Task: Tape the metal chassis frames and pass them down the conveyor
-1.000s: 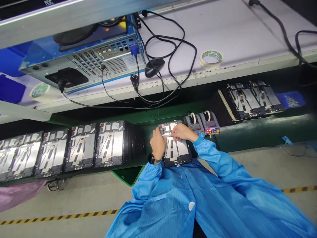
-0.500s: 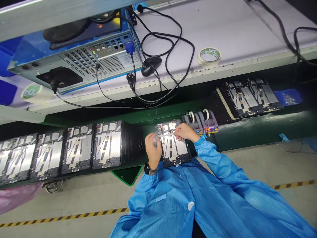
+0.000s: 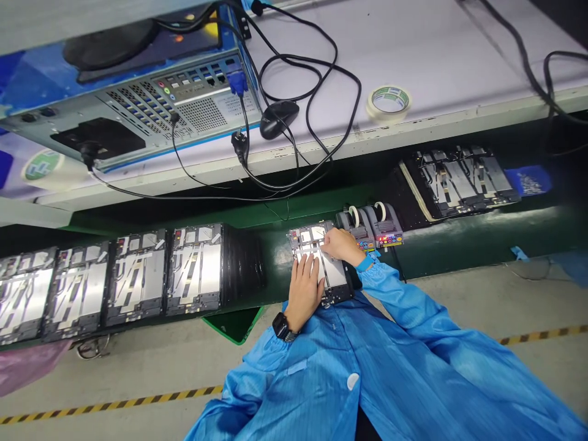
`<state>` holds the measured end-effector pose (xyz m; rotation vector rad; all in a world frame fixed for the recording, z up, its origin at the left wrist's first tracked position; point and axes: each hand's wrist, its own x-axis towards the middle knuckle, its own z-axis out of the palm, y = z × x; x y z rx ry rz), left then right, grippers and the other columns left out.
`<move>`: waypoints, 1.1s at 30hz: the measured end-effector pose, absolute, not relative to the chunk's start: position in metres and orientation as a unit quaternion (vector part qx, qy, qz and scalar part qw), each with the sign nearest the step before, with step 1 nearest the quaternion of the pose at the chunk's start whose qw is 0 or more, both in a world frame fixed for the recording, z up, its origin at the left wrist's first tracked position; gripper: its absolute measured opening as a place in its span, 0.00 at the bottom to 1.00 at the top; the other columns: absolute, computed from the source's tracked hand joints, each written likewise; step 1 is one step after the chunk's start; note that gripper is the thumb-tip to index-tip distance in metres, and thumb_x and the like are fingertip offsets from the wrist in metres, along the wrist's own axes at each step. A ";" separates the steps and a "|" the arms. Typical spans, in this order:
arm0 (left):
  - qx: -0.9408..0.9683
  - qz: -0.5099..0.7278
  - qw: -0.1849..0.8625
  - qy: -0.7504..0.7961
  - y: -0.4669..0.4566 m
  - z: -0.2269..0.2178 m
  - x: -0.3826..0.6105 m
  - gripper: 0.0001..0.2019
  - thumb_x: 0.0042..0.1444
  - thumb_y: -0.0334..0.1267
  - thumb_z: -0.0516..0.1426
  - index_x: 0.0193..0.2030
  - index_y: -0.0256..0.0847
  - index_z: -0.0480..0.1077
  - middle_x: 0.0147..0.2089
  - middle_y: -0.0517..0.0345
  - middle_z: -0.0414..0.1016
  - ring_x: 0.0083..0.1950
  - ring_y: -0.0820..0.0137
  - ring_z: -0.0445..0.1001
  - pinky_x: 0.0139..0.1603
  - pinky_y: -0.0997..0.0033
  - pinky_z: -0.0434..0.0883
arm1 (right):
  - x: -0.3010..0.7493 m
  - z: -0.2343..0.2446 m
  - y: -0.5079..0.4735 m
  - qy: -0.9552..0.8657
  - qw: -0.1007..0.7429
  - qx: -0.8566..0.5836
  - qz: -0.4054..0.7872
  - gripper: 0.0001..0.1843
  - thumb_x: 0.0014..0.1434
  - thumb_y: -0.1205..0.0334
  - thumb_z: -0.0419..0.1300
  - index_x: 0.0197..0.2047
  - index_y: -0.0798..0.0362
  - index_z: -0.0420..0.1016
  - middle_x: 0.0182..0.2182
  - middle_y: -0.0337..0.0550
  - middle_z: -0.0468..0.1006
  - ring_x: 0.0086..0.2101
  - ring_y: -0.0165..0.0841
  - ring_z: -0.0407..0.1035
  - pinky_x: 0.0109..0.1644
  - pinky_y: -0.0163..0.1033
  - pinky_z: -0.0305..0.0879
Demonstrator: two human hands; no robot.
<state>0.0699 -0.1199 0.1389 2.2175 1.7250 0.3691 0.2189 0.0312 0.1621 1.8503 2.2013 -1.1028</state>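
Observation:
An opened tablet-like device [image 3: 337, 278], with silver plates and dark ribbon cables, lies in front of my body. Across its upper part runs a thin pale strip of tape [image 3: 303, 250]. My left hand [image 3: 304, 288] rests on the device's left side, fingers extended and flat just below the strip. At the strip's right end, my right hand [image 3: 342, 246] is closed in a pinch, with its fingertips partly hidden. Two small tape dispensers [image 3: 386, 225] with white rolls stand just beyond my right hand.
Several similar opened devices [image 3: 195, 269] line the bench to the left, and more [image 3: 466, 180] sit at the right. On the white shelf are a computer case [image 3: 151, 113], a mouse [image 3: 278, 119], a tape roll [image 3: 389, 103] and looping black cables [image 3: 358, 92].
My left hand has released the strip's left end and moved down and right, laying its fingers flat on the device. My right hand stays near the strip's right end.

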 end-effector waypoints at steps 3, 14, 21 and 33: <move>0.770 0.130 0.146 0.607 -0.118 0.141 0.075 0.28 0.68 0.40 0.53 0.74 0.45 0.58 0.74 0.41 0.61 0.76 0.48 0.56 0.74 0.35 0.56 | 0.222 0.162 0.032 0.728 0.046 0.593 -0.341 0.10 0.58 0.57 0.69 0.27 0.50 0.80 0.24 0.47 0.80 0.36 0.40 0.77 0.36 0.36 0.63; 0.774 0.139 0.145 0.600 -0.115 0.139 0.078 0.27 0.68 0.40 0.53 0.73 0.44 0.60 0.76 0.41 0.58 0.78 0.48 0.53 0.75 0.35 0.53 | 0.233 0.153 0.026 0.730 -0.018 0.617 -0.295 0.17 0.58 0.44 0.70 0.34 0.50 0.77 0.33 0.46 0.82 0.37 0.40 0.75 0.37 0.37 0.60; 0.770 0.143 0.136 0.606 -0.112 0.138 0.074 0.28 0.69 0.41 0.52 0.73 0.38 0.59 0.75 0.36 0.58 0.78 0.49 0.53 0.76 0.37 0.50 | 0.265 0.142 0.000 0.684 -0.072 0.665 -0.291 0.14 0.61 0.48 0.67 0.34 0.50 0.76 0.28 0.43 0.79 0.33 0.38 0.74 0.35 0.37 0.57; 0.782 0.060 0.066 0.617 -0.102 0.147 0.083 0.27 0.70 0.44 0.52 0.72 0.39 0.63 0.74 0.36 0.61 0.74 0.47 0.58 0.73 0.38 0.54 | 0.242 0.141 0.011 0.776 -0.199 0.522 -0.293 0.03 0.64 0.65 0.64 0.42 0.51 0.77 0.36 0.41 0.77 0.42 0.36 0.69 0.47 0.37 0.61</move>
